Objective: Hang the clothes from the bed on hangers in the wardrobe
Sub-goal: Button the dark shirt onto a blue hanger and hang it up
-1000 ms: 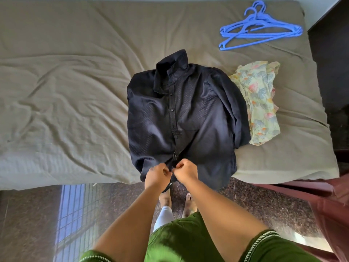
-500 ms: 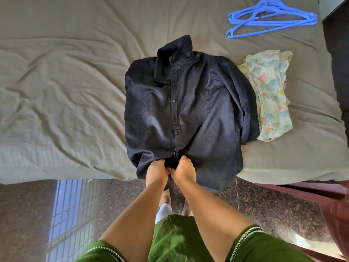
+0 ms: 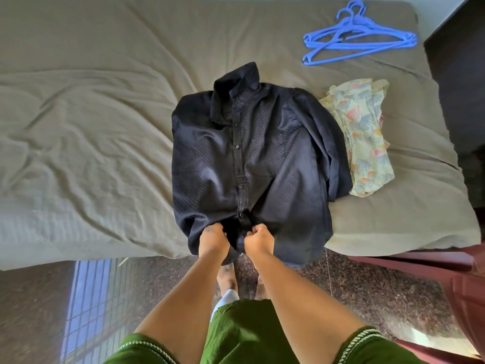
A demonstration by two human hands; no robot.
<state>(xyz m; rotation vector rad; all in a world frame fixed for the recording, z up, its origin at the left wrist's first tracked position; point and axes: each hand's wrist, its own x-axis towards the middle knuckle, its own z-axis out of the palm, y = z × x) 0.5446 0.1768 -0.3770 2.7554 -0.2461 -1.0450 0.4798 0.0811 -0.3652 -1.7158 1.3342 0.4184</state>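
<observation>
Count: one dark shirt (image 3: 252, 164), one floral garment (image 3: 363, 137), one bed (image 3: 91, 127). Blue hangers (image 3: 359, 35): a stack, exact number unclear. Two hands, left (image 3: 214, 239) and right (image 3: 259, 239).

The dark navy button-front cloth shirt (image 3: 252, 158) has a faint sheen, fine pin-dots woven through it and small glossy buttons down the placket. Beside it, the pale yellow floral-print cloth garment (image 3: 363, 139) looks thin and matt. The olive-brown woven bedsheet (image 3: 91, 122) is matt and creased. The blue plastic hangers (image 3: 359, 35) are smooth and slightly shiny. The dark speckled stone floor (image 3: 367, 292) is polished and reflective. The green cloth sleeves (image 3: 147, 349) carry corded white trim.
</observation>
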